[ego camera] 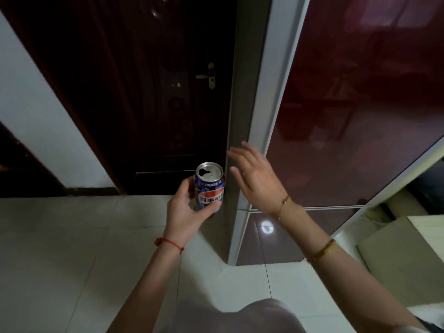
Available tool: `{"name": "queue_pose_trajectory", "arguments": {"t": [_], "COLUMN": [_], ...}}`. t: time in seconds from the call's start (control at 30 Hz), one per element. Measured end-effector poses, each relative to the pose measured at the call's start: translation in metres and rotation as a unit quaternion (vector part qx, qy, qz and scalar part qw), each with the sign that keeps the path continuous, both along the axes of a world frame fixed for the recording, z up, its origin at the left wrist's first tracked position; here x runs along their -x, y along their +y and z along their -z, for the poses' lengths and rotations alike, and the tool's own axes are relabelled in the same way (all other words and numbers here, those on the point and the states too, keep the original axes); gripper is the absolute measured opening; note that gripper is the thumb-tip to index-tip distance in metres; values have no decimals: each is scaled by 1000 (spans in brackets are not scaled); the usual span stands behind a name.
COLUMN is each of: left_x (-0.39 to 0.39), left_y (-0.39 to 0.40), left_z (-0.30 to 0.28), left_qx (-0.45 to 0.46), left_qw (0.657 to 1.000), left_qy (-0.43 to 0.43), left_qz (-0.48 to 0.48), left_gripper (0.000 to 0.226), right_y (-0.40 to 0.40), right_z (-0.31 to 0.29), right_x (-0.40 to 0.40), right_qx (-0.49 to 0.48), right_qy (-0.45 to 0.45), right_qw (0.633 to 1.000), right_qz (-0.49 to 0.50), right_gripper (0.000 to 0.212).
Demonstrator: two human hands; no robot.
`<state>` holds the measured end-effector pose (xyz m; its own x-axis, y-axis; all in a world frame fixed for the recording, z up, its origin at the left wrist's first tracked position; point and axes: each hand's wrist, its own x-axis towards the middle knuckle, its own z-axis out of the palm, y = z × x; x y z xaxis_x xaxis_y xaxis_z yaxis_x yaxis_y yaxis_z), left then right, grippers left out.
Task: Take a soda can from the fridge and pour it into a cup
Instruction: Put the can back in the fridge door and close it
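I see my left hand (183, 207) curled round a blue Pepsi can (209, 186), thumb on the near side and fingers wrapped behind, holding it upright above the pale tiled floor (72, 248). The can's top shows an open drinking hole; I cannot tell what is inside. My right hand (255, 179) hangs beside the can, not touching it, fingers straight and spread, in front of the white edge of the fridge (360, 104), whose glossy dark red doors look closed. Behind the can stands a dark wooden door (149, 92) with a brass handle (208, 75). A cardboard box (403, 255) sits to the right.
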<state>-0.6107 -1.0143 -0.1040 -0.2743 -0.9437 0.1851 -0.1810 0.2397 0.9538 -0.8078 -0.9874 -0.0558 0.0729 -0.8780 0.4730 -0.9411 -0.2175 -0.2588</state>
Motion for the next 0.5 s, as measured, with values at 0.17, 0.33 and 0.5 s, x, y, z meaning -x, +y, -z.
{"name": "queue_pose_trajectory", "arguments": {"t": [0.17, 0.33, 0.5], "left_x": [2, 5, 9], "left_y": [-22, -34, -40], "left_z": [-12, -23, -27], "left_qx": [-8, 1, 1], "left_qw": [999, 999, 998], "left_qy": [26, 25, 20], "left_qz": [19, 39, 55], "left_gripper": [71, 68, 69], "right_y": [-43, -62, -60], "right_z": [-32, -43, -45], "right_x": [15, 19, 16], "right_qx": [31, -2, -36], "right_qy": [283, 396, 469], "right_qw": [957, 911, 867], "right_qz": [58, 112, 164], "right_gripper": [44, 43, 48]}}
